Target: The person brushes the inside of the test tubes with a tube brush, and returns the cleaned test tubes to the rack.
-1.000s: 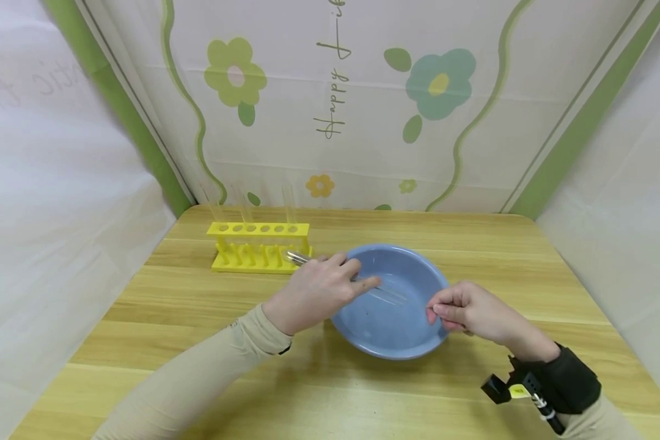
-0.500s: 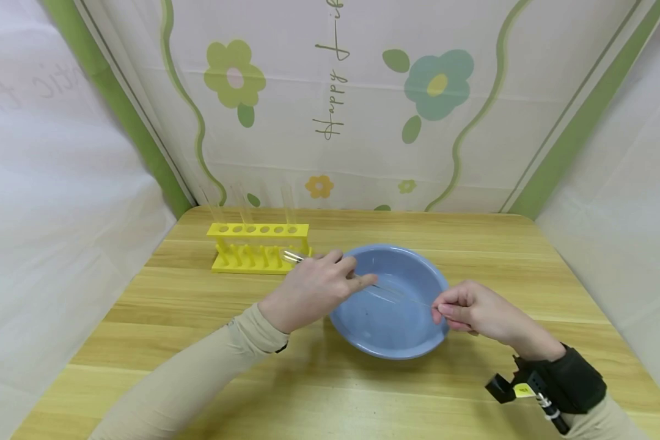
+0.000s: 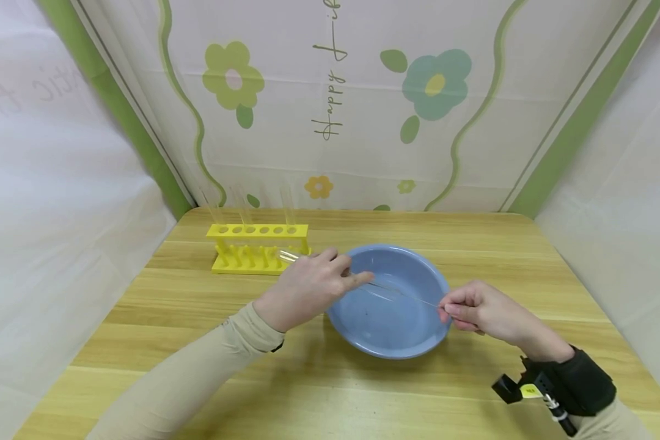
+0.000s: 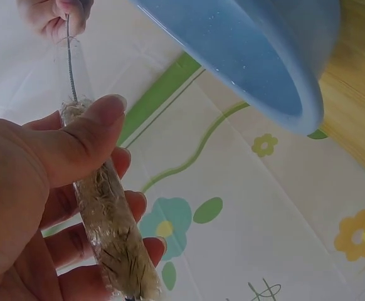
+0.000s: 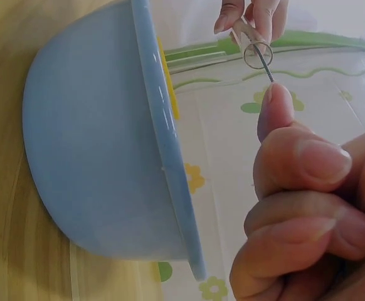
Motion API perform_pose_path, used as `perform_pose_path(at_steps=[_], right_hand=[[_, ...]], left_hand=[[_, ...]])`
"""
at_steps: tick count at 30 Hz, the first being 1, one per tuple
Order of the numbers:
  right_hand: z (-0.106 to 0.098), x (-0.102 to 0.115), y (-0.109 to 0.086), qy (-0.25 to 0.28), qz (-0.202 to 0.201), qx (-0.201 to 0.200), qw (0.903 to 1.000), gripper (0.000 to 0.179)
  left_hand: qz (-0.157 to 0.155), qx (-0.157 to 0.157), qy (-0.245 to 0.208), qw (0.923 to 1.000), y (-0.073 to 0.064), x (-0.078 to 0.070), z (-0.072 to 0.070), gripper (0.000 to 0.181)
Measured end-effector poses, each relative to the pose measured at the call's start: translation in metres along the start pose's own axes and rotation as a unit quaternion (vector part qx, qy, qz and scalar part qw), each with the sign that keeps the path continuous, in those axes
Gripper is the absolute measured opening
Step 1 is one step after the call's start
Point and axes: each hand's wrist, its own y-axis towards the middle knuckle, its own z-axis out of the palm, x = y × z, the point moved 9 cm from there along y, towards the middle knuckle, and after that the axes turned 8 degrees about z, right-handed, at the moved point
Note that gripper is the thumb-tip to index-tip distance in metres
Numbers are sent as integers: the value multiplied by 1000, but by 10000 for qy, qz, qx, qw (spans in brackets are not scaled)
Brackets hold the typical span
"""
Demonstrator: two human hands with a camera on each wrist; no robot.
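Note:
Over the blue basin (image 3: 392, 352), my left hand (image 3: 310, 290) grips a clear glass test tube (image 3: 288, 256), its rounded end pointing left past the hand. Inside the tube is a test tube brush (image 4: 116, 241); its pale bristles fill the part within my fingers in the left wrist view. The brush's twisted wire (image 4: 71, 69) runs out of the open mouth. My right hand (image 3: 484, 311), at the basin's right rim, pinches that wire between thumb and fingers. The wire's far end is hidden in the right hand.
A yellow test tube rack (image 3: 258, 231) stands behind and left of the basin. Several holes show in its top, and clear test tubes (image 3: 288, 208) stand in some of them. A patterned curtain (image 3: 357, 153) closes off the table's back.
My right hand has moved slightly right and my left hand slightly left, with the tube. The gap between them has widened, and more of the wire shows.

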Motion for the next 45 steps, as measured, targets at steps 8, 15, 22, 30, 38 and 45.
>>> perform_pose_path(at_steps=[8,15,22,30,38,45], right_hand=[[-4,-3,-4,-51,-31,-112,9999,24],[-7,-5,-7,-159,-13,-322,9994,23],[-10,-6,-8,-469,24,-556,9974,24],[-14,-7,-12,-602,66,-725,9955,24],[-17,-8,-14,-801,32,-866,9930,24],[-17,-9,-15,-1016,-53,-955,9902,23]], left_hand=[[-92,45,-221,9997,-2,3,2,40],[-109,-17,-218,9997,-5,5,2,40],[-169,86,-333,9993,-8,8,4,43],[-228,88,-454,9987,-12,12,4,43],[-287,137,-524,9981,-15,14,4,44],[-310,129,-521,9981,-18,16,4,42]])
